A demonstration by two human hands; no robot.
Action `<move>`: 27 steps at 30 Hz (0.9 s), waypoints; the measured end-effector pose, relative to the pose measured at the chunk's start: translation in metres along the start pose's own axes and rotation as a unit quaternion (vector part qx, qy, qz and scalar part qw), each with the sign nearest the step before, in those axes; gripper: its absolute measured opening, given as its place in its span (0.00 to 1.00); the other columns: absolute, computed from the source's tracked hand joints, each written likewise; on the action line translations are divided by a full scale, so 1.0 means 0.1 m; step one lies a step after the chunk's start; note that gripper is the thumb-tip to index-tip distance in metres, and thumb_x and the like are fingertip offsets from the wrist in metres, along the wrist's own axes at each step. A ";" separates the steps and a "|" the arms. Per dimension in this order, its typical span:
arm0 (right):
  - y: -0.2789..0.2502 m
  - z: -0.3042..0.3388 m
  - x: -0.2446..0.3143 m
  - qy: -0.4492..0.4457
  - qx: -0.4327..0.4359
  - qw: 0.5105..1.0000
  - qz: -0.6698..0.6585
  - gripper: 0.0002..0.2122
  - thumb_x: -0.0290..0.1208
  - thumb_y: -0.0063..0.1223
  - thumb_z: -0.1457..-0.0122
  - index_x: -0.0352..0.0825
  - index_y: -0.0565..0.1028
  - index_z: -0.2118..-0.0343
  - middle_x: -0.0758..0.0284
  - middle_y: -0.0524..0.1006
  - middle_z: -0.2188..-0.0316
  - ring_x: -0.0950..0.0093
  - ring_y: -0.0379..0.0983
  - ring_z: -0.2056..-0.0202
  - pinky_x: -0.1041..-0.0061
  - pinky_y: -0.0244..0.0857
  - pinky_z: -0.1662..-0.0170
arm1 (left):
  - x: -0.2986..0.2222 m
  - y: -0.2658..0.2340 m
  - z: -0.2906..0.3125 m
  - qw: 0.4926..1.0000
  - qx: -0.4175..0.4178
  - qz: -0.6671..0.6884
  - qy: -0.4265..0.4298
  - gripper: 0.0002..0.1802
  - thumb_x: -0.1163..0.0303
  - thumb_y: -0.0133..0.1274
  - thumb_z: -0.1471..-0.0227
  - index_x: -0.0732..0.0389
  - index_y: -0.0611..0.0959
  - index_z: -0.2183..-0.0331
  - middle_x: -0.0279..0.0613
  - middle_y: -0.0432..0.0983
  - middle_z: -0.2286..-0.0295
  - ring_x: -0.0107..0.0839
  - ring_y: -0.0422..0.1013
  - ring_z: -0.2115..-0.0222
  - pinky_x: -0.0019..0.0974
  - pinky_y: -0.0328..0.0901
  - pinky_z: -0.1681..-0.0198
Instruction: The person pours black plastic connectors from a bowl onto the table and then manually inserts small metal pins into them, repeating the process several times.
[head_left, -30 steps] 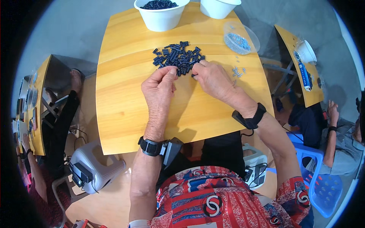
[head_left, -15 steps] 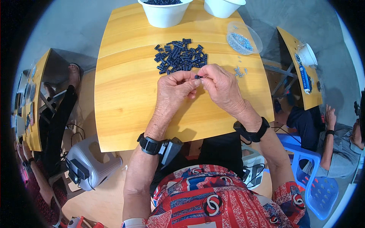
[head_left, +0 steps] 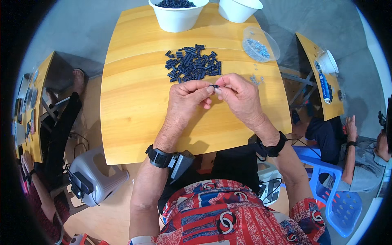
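Observation:
Thumb and finger of my left hand (head_left: pixel 184 100) pinch a small black plastic piece (head_left: pixel 213 86) over the middle of the table. From the other side my right hand (head_left: pixel 241 98) is closed at the same piece, fingertips meeting its right end. Whether the right fingertips also hold a tiny metal part cannot be made out. Just beyond the hands lies a loose pile of short black plastic pieces (head_left: pixel 192 64). Small silvery metal parts (head_left: pixel 256 80) are scattered to the right of my right hand.
A clear round tub (head_left: pixel 269 52) of small metal parts stands at the table's right. At the far edge are a white bucket (head_left: pixel 179 18) of black pieces and another white bucket (head_left: pixel 239 10). Other people sit at tables on both sides, near a blue stool (head_left: pixel 345 208).
My fingers have shifted slightly around the black piece, which shows a little more between them. The whole view has moved slightly; the pile looks the same.

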State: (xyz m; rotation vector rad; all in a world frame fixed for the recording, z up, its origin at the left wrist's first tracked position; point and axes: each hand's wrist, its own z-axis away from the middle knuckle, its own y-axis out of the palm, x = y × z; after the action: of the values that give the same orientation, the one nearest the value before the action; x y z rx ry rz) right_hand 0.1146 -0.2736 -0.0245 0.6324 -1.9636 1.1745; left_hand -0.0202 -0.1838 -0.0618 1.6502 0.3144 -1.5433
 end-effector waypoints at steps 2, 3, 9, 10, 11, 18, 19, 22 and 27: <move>-0.03 0.00 0.02 -0.013 -0.010 1.000 0.002 0.05 0.19 0.55 0.52 0.30 0.73 0.72 0.64 0.74 0.77 0.74 0.73 0.76 0.77 0.67 0.73 | 0.00 -0.01 0.01 1.000 0.019 0.010 -0.008 0.06 0.73 0.56 0.50 0.65 0.83 0.69 0.36 0.78 0.76 0.21 0.70 0.80 0.25 0.67 0.76; -0.07 -0.01 0.01 -0.062 -0.005 0.998 0.033 0.04 0.19 0.55 0.52 0.30 0.74 0.72 0.64 0.74 0.77 0.74 0.73 0.75 0.77 0.67 0.73 | 0.00 -0.01 0.01 0.999 0.037 0.020 -0.016 0.05 0.73 0.56 0.49 0.64 0.83 0.70 0.36 0.78 0.76 0.21 0.70 0.80 0.24 0.67 0.77; -0.12 -0.01 0.00 -0.135 0.015 0.989 0.053 0.04 0.19 0.55 0.51 0.30 0.76 0.71 0.64 0.74 0.76 0.73 0.73 0.76 0.78 0.66 0.73 | -0.01 -0.04 0.01 0.994 0.074 0.025 -0.072 0.07 0.71 0.56 0.49 0.64 0.83 0.69 0.37 0.78 0.77 0.20 0.70 0.79 0.23 0.67 0.76; -0.12 0.00 0.00 -0.128 0.022 0.991 0.040 0.04 0.18 0.55 0.51 0.30 0.76 0.71 0.65 0.74 0.76 0.74 0.73 0.76 0.79 0.66 0.73 | 0.00 -0.05 0.01 0.994 0.073 0.026 -0.072 0.07 0.71 0.56 0.49 0.64 0.83 0.69 0.37 0.78 0.77 0.20 0.70 0.79 0.23 0.67 0.76; -0.11 0.00 0.00 -0.127 0.023 0.991 0.040 0.04 0.18 0.55 0.51 0.30 0.76 0.71 0.65 0.74 0.76 0.74 0.73 0.76 0.79 0.66 0.73 | -0.01 -0.05 0.00 0.993 0.076 0.038 -0.078 0.07 0.71 0.56 0.49 0.64 0.83 0.68 0.37 0.78 0.77 0.20 0.70 0.79 0.23 0.67 0.76; -0.11 -0.02 0.01 -0.015 0.030 0.998 -0.050 0.04 0.19 0.57 0.51 0.29 0.77 0.71 0.67 0.74 0.76 0.80 0.71 0.76 0.82 0.65 0.73 | 0.01 -0.06 0.00 0.991 0.086 0.057 -0.087 0.08 0.70 0.57 0.50 0.64 0.83 0.68 0.37 0.78 0.75 0.20 0.71 0.78 0.23 0.68 0.74; -0.11 -0.02 0.00 -0.040 0.029 0.998 -0.032 0.04 0.19 0.57 0.51 0.29 0.77 0.71 0.67 0.74 0.77 0.79 0.71 0.76 0.81 0.65 0.74 | 0.00 -0.05 0.00 0.991 0.087 0.058 -0.086 0.08 0.70 0.57 0.50 0.64 0.83 0.68 0.37 0.78 0.75 0.20 0.71 0.78 0.23 0.68 0.74; -0.09 0.00 -0.06 -0.105 0.022 0.994 0.018 0.04 0.19 0.57 0.51 0.30 0.77 0.71 0.66 0.73 0.78 0.78 0.71 0.77 0.80 0.64 0.74 | -0.03 -0.04 0.01 0.992 0.084 0.038 -0.083 0.09 0.69 0.57 0.50 0.65 0.83 0.68 0.37 0.78 0.75 0.20 0.71 0.78 0.23 0.68 0.74; -0.18 -0.05 -0.03 -0.030 0.078 0.996 0.006 0.03 0.20 0.54 0.50 0.30 0.77 0.71 0.64 0.73 0.78 0.76 0.71 0.78 0.78 0.64 0.75 | -0.03 -0.05 0.02 0.991 0.072 0.015 -0.112 0.09 0.69 0.57 0.50 0.65 0.83 0.68 0.37 0.78 0.77 0.21 0.71 0.78 0.23 0.68 0.74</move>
State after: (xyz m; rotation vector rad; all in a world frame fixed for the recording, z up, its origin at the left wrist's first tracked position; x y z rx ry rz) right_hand 0.1314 -0.2771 -0.0159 0.7455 -1.9401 1.3408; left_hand -0.0251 -0.1811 -0.0607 1.5624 0.0596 -1.7424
